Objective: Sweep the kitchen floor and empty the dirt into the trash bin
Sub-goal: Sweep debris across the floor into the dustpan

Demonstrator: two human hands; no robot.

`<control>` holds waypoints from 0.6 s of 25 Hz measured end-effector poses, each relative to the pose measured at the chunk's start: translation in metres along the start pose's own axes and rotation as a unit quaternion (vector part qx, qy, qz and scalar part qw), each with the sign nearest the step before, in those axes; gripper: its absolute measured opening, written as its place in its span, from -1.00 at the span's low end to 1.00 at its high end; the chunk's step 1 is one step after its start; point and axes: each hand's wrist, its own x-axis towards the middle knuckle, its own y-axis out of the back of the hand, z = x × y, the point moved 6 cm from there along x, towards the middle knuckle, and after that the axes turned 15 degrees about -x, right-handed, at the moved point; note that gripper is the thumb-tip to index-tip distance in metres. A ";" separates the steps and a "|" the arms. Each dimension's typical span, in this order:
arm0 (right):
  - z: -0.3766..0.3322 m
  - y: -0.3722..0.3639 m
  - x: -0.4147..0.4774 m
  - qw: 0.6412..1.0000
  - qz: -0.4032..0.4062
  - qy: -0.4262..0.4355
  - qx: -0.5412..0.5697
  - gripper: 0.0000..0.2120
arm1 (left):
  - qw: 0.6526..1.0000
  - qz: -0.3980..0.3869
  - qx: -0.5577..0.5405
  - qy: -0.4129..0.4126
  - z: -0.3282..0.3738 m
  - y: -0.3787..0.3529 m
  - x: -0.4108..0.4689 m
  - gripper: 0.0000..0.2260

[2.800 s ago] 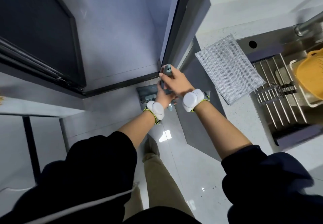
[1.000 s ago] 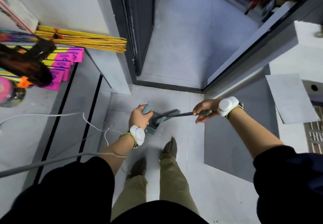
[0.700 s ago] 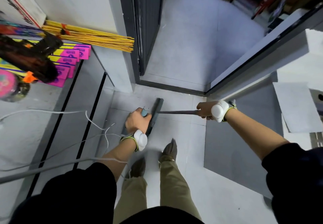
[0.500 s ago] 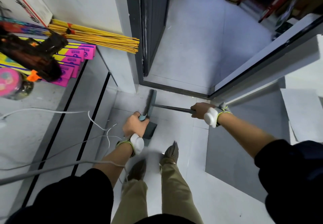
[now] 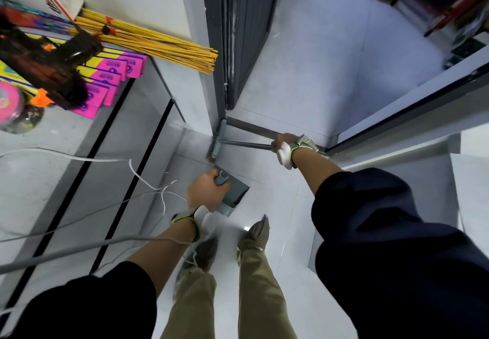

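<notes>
From the head view, we grip the broom [image 5: 217, 140] handle in our right hand [image 5: 281, 144], fingers closed round the thin dark shaft. We hold the shaft low and nearly level, which we judge lets the head reach into the corner where the door frame [image 5: 225, 47] meets the floor [image 5: 277, 206]. The broom head is a narrow grey-green bar with short dark bristles, set against the base of the frame.

Our left hand [image 5: 205, 191] closes round the dustpan [image 5: 231, 193] handle. The pan is dark grey with a paler comb-like edge, and hangs just beside the broom head, above the floor in front of our 2 shoes, probably ready to catch what we draw back. Whether it touches the floor we cannot tell. No dirt shows on the pale tiles, and no bin is in view.
</notes>
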 end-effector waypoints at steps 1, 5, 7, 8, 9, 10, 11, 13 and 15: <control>0.010 -0.007 0.000 1.000 -0.008 -0.011 0.012 -0.90 | 1.000 -0.006 0.010 -0.005 0.001 -0.004 -0.001 -0.86; 0.051 -0.064 0.010 0.998 -0.057 -0.024 0.007 -0.91 | 0.999 -0.028 0.024 -0.030 0.012 -0.018 0.001 -0.84; 0.071 -0.094 0.000 0.997 -0.075 -0.022 0.006 -0.92 | 0.998 -0.040 0.022 -0.036 0.020 -0.023 0.002 -0.83; 0.079 -0.103 -0.012 0.997 -0.067 -0.027 0.015 -0.85 | 0.998 -0.045 0.026 -0.037 0.024 -0.025 0.003 -0.82; 0.088 -0.113 -0.023 0.997 -0.056 -0.038 0.021 -0.79 | 0.998 -0.048 0.033 -0.036 0.028 -0.026 0.003 -0.82; 0.098 -0.119 -0.043 0.997 -0.060 -0.051 0.028 -0.77 | 0.997 -0.053 0.039 -0.037 0.033 -0.029 0.001 -0.82; 0.108 -0.127 -0.057 0.996 -0.064 -0.061 0.030 -0.79 | 0.997 -0.054 0.042 -0.039 0.037 -0.031 -0.001 -0.85; 0.118 -0.136 -0.073 0.994 -0.072 -0.077 0.027 -0.85 | 0.998 -0.048 0.038 -0.034 0.039 -0.032 -0.004 -0.87; 0.122 -0.130 -0.075 0.995 -0.045 -0.088 0.036 -0.76 | 0.998 -0.042 0.043 -0.034 0.040 -0.035 -0.007 -0.86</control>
